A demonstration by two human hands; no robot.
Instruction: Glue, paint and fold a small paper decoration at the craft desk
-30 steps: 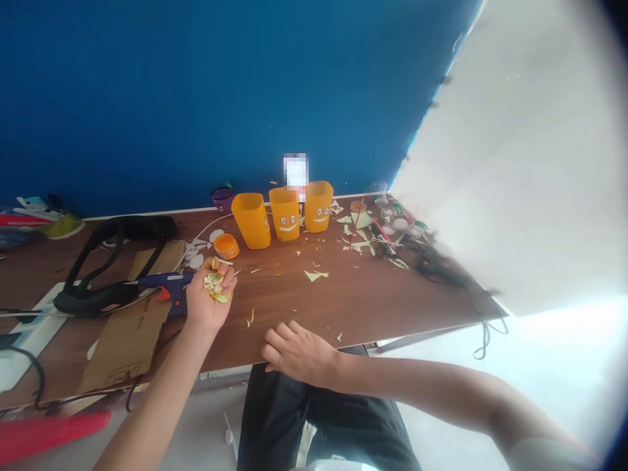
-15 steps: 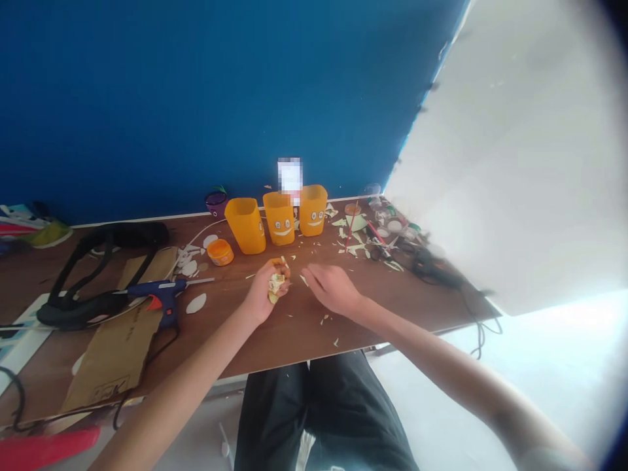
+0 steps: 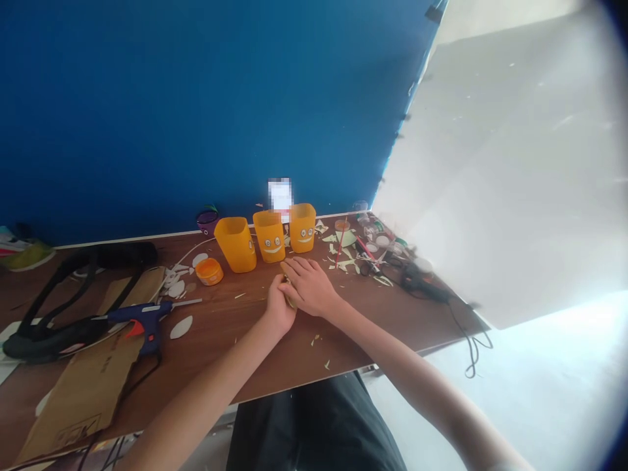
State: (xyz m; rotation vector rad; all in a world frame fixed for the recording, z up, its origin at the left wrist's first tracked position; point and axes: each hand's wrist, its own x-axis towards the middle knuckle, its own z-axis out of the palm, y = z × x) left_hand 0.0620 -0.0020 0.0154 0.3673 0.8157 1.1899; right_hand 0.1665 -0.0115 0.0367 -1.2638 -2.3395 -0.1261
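My left hand (image 3: 281,306) is closed around pale yellow-green scraps, mostly covered now. Over it lies my right hand (image 3: 310,286), its fingers stretched across the left palm and the scraps. Both hands are above the brown table, just in front of three orange cups. The left cup (image 3: 237,248) is turned sideways, while the middle cup (image 3: 269,241) and the right cup (image 3: 303,230) show smiling faces with round eyes. Small scraps (image 3: 316,340) lie on the table near my right wrist.
An orange jar (image 3: 209,271), white cut pieces, a blue glue gun (image 3: 150,317), cardboard (image 3: 98,386) and a black strap lie left. Paper scraps, a red pencil and a black corded tool (image 3: 422,285) are right. A bright blurred screen (image 3: 280,195) stands behind the cups.
My right hand has moved left onto my left hand, covering the scraps that showed in it. The view has shifted, so the table sits slightly lower and further left.
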